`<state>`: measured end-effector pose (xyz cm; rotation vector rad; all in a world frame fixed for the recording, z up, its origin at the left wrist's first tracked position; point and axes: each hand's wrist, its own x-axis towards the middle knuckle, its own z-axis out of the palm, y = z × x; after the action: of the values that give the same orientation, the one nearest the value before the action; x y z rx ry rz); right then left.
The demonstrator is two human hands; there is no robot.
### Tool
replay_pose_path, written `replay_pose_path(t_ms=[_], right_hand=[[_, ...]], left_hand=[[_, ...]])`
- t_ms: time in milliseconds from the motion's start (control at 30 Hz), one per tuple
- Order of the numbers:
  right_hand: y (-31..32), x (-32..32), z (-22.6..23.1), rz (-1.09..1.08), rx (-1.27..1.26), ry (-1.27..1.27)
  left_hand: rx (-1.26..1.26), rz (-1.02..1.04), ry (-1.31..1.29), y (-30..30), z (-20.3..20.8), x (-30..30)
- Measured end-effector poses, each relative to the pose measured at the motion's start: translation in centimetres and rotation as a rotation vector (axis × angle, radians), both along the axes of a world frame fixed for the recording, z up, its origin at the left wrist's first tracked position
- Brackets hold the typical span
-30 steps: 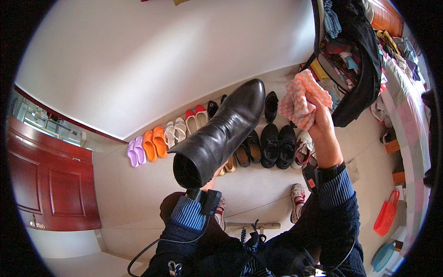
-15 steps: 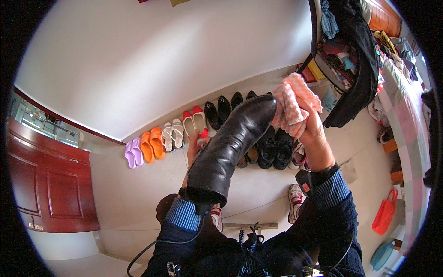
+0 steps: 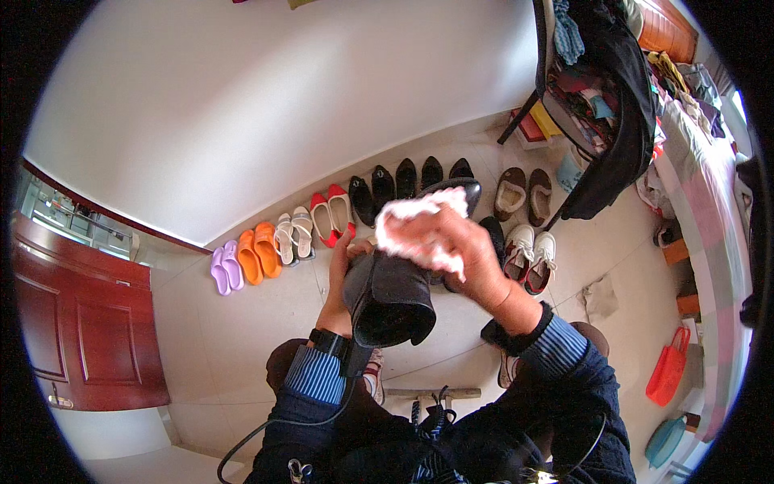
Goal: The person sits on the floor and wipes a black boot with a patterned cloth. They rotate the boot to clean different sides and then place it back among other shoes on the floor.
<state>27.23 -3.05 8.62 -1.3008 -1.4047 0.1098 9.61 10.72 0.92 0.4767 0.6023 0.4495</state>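
I find the black boot (image 3: 391, 286) off the floor, in front of the person's torso, its open top turned back toward the body and its toe pointing away. The left hand (image 3: 350, 252) grips it from the left side; thumb and part of the hand show, while the other fingers are hidden behind the leather. I judge that this side hold carries the boot's weight and leaves its upper face within reach of the other hand.

The right hand (image 3: 477, 256) is bunched over a pink-and-white cloth (image 3: 413, 228), fingers closed on it. The cloth overlaps the upper of the boot; motion blur prevents me from confirming how firmly it bears on it.

On the floor, purple slippers (image 3: 232, 262), orange slippers (image 3: 267, 244), white sandals (image 3: 285, 238), red-trimmed flats (image 3: 336, 192) and black shoes (image 3: 382, 184) stand in pairs along the wall (image 3: 322, 97), presumably so that mates keep together.

Markings: I can read no brand, label or writing on boot, cloth or footwear from this view.
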Motion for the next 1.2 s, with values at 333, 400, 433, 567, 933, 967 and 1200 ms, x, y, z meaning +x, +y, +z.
replay_pose_path(t_ms=[333,400,433,567,933,967,1200], right_hand=[[-2.0,2.0,4.0,0.17,-0.082,0.636],[-1.0,4.2,3.0,-0.249,0.022,0.217],[-0.9,4.8,2.3,-0.258,-0.089,0.372],[0.2,4.0,-0.3,-0.131,-0.25,0.302],[-2.0,1.5,2.8,0.639,-0.287,0.64],[-2.0,2.7,2.6,0.549,-0.264,0.667],[0.7,5.6,-2.5,-0.085,0.0,0.632]], left_hand=[[0.223,0.085,0.154,0.7,-0.9,0.0],[0.085,0.027,0.086,0.3,-0.3,-0.3],[0.019,-0.004,0.055,0.1,0.0,-0.4],[0.336,0.004,0.131,-0.7,0.3,0.0],[-0.073,-0.06,0.034,0.9,-2.3,0.4],[0.113,-0.031,0.074,0.5,-1.5,0.4],[0.247,-0.016,0.038,-1.9,0.3,-0.2]])
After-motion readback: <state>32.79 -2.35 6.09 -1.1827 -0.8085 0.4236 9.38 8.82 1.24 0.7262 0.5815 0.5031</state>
